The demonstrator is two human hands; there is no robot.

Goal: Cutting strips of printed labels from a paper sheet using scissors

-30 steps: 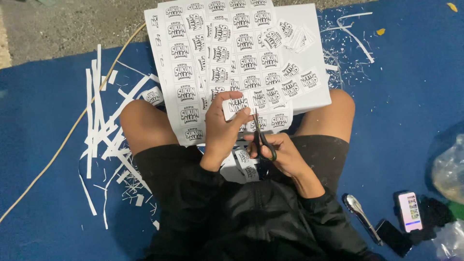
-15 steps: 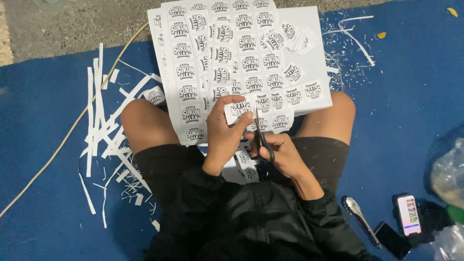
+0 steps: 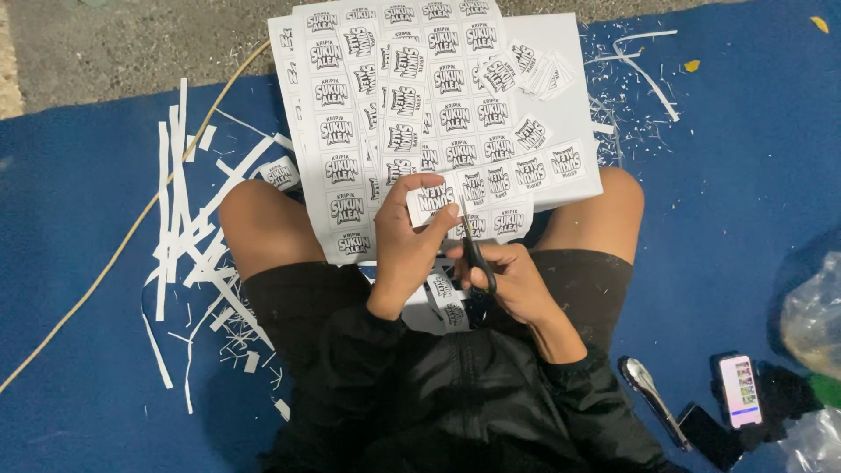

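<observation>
My left hand (image 3: 410,245) pinches a small white printed label piece (image 3: 431,201) over my lap. My right hand (image 3: 510,278) grips black scissors (image 3: 476,254), whose blades point up at the label's right edge. Beyond my knees lie white sheets of printed labels (image 3: 368,131), several overlapping, with cut labels (image 3: 536,72) loose on top. More cut labels (image 3: 447,298) rest in my lap between my legs.
White paper strips (image 3: 188,236) litter the blue mat (image 3: 88,263) at my left. A thin yellow cord (image 3: 131,236) crosses the mat. At the right lie a lit phone (image 3: 741,391), a silver tool (image 3: 650,396) and a clear plastic bag (image 3: 810,315). Grey ground (image 3: 131,44) lies beyond the mat.
The hands, label piece and scissors stay in nearly the same place; the view has shifted slightly. No clear change in grip.
</observation>
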